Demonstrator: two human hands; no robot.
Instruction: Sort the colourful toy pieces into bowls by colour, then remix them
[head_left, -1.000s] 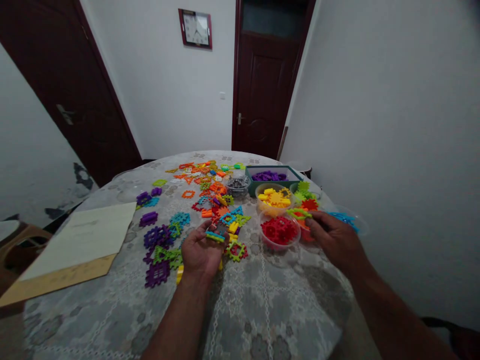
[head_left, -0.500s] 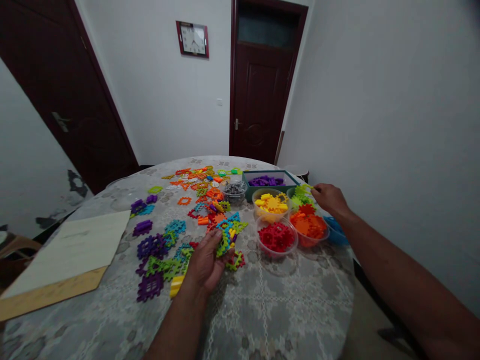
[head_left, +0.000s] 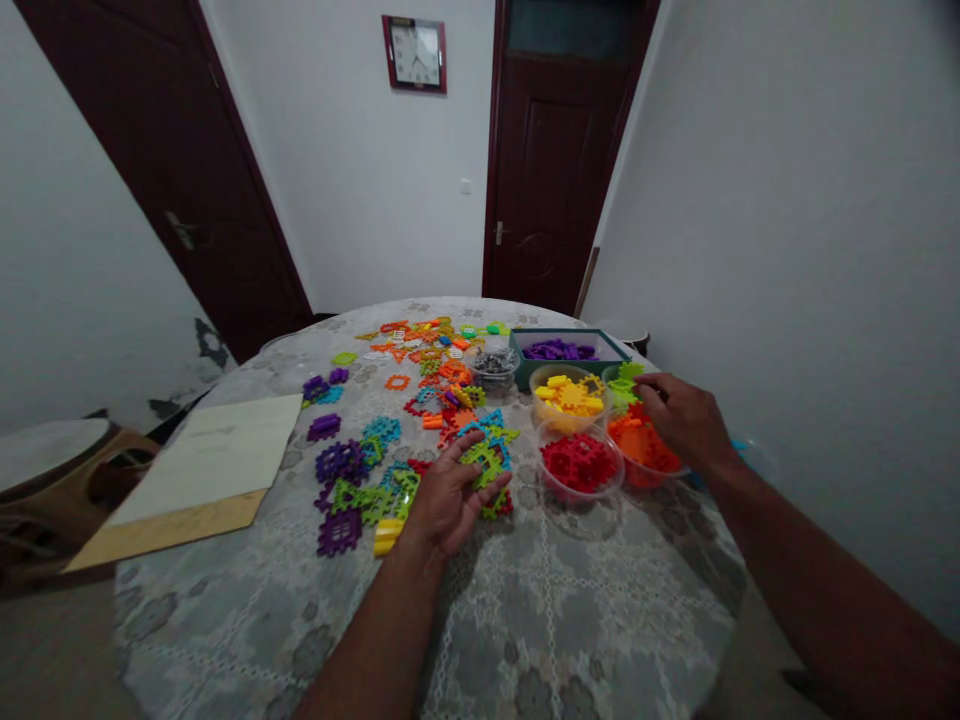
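My left hand (head_left: 448, 498) is palm up over the near middle of the table, its fingers spread apart. A lime-green toothed building piece (head_left: 484, 460) shows at its fingertips; whether it rests on them or on the pile behind, I cannot tell. My right hand (head_left: 686, 415) is closed above the bowl of orange pieces (head_left: 643, 442), fingertips beside the bowl of lime-green pieces (head_left: 624, 385). Anything between those fingertips is too small to make out. Near the left hand lie a yellow ribbed piece (head_left: 387, 537), a purple square piece (head_left: 339, 531) and linked green pieces (head_left: 364, 500).
Clear bowls hold red pieces (head_left: 577, 463), yellow pieces (head_left: 568, 396) and grey pieces (head_left: 495, 362). A green box (head_left: 525, 372) contains purple pieces. Mixed orange pieces (head_left: 397, 382) spread across the back. A pale board (head_left: 214, 450) overhangs the table's left edge.
My left hand's fingers have spread from around the green pieces they held. My right hand has turned and lowered towards the bowls; the lime piece is no longer raised in its fingers. The view has shifted.
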